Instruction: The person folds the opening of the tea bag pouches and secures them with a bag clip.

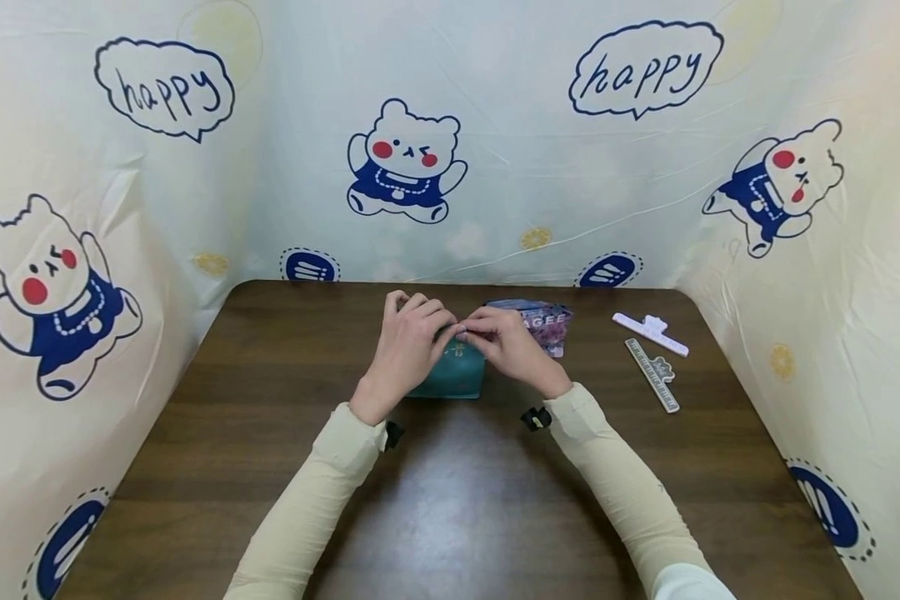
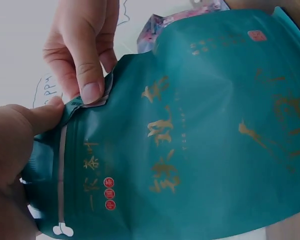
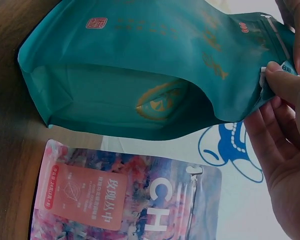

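A teal foil tea pouch point(image 1: 453, 377) with gold lettering stands upright on the table, between both hands. At its top edge my left hand point(image 1: 412, 343) pinches the pouch with thumb and fingers. Close beside it, my right hand point(image 1: 512, 343) pinches the top corner, where the film is bent over in the left wrist view. A pale strip point(image 2: 61, 185) with a white bone-shaped end runs along just below the pouch's top. The pouch's gusseted side point(image 3: 115, 100) faces the right wrist camera.
Behind my right hand lies a pink and purple printed pouch point(image 1: 549, 329), partly covered in the head view. A white-lilac bag clip point(image 1: 651, 333) and a grey one point(image 1: 652, 377) lie at the right of the brown table point(image 1: 232, 467). Printed cloth point(image 1: 510, 167) surrounds the table.
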The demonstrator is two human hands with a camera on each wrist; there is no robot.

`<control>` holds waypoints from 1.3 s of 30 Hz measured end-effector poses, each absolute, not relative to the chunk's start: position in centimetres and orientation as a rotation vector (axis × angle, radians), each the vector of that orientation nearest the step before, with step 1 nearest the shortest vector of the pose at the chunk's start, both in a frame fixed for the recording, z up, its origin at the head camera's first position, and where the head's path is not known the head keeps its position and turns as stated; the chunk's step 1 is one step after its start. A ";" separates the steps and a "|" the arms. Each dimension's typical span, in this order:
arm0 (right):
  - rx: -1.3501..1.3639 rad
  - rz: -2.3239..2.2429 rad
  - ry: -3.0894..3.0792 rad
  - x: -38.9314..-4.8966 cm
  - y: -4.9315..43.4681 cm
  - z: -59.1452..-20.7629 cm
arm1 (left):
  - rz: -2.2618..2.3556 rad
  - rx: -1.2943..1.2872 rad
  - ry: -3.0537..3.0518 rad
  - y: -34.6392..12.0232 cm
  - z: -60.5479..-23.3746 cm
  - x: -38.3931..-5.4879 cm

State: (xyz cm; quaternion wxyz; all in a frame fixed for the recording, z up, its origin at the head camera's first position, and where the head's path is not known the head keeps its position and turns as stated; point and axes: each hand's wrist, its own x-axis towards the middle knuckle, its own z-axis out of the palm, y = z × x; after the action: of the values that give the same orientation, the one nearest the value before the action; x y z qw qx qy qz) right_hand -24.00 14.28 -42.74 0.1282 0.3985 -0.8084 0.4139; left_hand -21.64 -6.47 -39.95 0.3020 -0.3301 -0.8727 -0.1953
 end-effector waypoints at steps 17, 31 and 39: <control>1.131 1.223 -2.355 -24.4 14.3 -42.9 | -0.475 -0.848 -2.278 -6.3 -40.4 -21.7; 1.111 1.162 -2.364 -24.3 14.3 -42.7 | -0.469 -0.850 -2.288 -5.9 -40.3 -21.6; 1.131 1.238 -2.351 -24.0 14.5 -42.2 | -0.491 -0.837 -2.255 -5.9 -40.5 -21.6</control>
State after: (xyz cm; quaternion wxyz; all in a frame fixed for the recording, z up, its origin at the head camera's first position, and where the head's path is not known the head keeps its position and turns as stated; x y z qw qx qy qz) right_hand -24.00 14.48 -42.18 0.1266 0.3884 -0.8076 0.4253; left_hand -21.62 -5.86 -40.52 0.3368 -0.3210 -0.8649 -0.1885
